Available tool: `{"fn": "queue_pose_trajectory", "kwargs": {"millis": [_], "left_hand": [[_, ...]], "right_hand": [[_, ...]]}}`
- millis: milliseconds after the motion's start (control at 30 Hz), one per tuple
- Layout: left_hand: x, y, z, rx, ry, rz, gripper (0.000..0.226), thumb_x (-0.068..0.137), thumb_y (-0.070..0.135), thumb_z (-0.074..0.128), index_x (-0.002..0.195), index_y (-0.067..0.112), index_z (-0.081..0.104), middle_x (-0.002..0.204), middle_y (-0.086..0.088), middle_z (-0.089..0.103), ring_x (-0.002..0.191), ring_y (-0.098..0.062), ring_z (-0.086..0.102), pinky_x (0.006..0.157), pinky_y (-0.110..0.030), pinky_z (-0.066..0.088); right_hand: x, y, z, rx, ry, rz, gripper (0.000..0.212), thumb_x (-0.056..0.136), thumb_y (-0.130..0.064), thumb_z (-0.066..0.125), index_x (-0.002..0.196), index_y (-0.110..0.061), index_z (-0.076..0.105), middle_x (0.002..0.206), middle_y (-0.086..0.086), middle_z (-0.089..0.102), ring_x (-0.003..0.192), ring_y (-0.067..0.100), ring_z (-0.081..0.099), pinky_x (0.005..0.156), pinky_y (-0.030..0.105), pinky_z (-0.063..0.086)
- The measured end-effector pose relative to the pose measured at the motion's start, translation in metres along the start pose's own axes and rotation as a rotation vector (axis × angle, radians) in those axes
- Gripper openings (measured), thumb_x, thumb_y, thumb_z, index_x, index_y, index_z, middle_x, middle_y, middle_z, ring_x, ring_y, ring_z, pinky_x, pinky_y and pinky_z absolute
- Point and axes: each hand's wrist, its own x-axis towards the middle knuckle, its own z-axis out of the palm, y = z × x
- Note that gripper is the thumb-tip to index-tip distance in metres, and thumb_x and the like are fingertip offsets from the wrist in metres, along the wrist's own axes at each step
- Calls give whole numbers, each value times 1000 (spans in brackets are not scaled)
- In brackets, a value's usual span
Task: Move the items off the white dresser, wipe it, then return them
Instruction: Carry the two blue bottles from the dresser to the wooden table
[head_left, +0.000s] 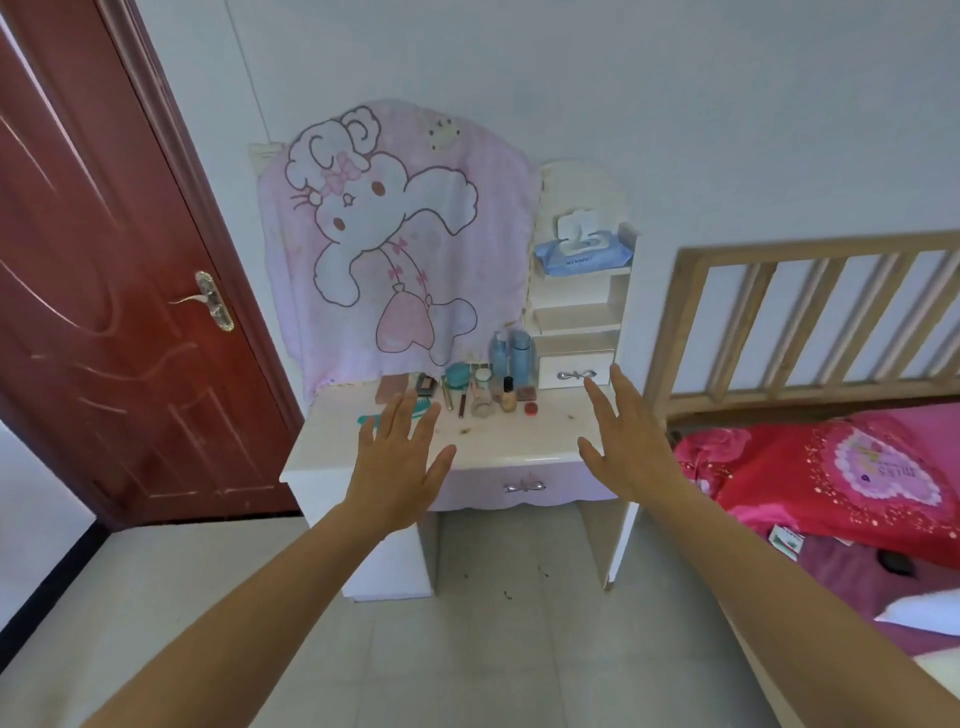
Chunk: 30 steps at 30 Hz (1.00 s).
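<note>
We are holding our left hand (400, 457) and right hand (623, 441) out over the near edge of the white dresser (519, 436), fingers spread and straight, gripping nothing. The items are standing in a tight cluster along the far edge of the top, left of the small drawer unit: two blue bottles (511, 353), a foundation bottle (508, 395), a small red jar (530, 408), a teal compact (457, 375) and a teal comb (415, 413) lying nearer our left hand.

We are judging the crowding to be the main risk: reaching for one tall bottle could be knocking its neighbours over, and the foundation bottle looks like glass, so a fall to the tiled floor could be breaking it. The pink towel (395, 234) is hanging just behind the cluster and could be snagging on a lifted bottle. Crumbs on the top could be scattering onto the floor.

The wet wipes pack (582, 252) on the upper shelf is carrying dark print, too blurred for us to read. The red pillow (878, 473) on the bed to the right is showing lettering, also unreadable.
</note>
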Motion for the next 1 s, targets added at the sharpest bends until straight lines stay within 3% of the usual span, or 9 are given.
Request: {"fn": "queue_pose_trajectory", "kwargs": {"millis": [167,367,500,567,700,800,933,1000], "left_hand": [[83,-27,44,-4,-72,4,82,90,67,-1,152,21,27,160,-9,19,148,-28,14,118,-51,17],[203,-71,128,-56,-137,38,72,93,60,15,147,18,37,157,-11,27,145,-32,26,113,-54,28],[296,-100,186,-120,-216,55,78,89,65,4,153,23,21,162,-6,13,149,-25,10,120,-47,16],[342,-113,206,-168,-260,87,81,87,67,2,154,23,17,163,-4,8,150,-23,4,120,-42,8],[424,-132,241,-249,-351,190,83,85,66,10,153,20,19,161,-7,13,148,-25,11,118,-42,14],[468,-137,272,-361,-420,161,73,91,55,32,152,16,24,159,-9,21,146,-26,18,117,-46,23],[510,-130,321,-505,-493,73,63,98,36,49,152,14,25,157,-7,27,144,-24,21,118,-42,21],[523,-125,346,-547,-506,29,63,97,32,51,151,12,26,156,-7,29,143,-23,23,118,-37,20]], "right_hand": [[92,23,49,47,-83,22,79,97,-41,53,158,-20,7,164,12,-7,151,31,9,117,43,27],[188,50,133,4,-232,61,77,97,-44,50,157,-21,7,165,7,-11,152,26,5,116,40,28],[270,69,176,-14,-327,155,74,99,-41,48,157,-24,6,165,3,-9,152,26,6,116,40,28],[312,73,192,37,-339,229,68,101,-36,47,157,-26,10,166,2,0,150,27,15,113,42,33],[381,76,222,149,-362,297,63,100,-30,48,155,-25,18,161,1,19,141,24,37,107,43,43],[415,80,249,209,-375,291,64,98,-26,52,154,-21,21,157,3,25,135,25,43,101,40,46],[446,96,300,240,-307,284,71,97,-16,51,156,-24,14,161,8,15,131,29,46,85,36,50],[457,103,327,235,-265,303,74,97,-16,51,157,-26,9,163,10,7,137,32,40,78,36,53]]}}
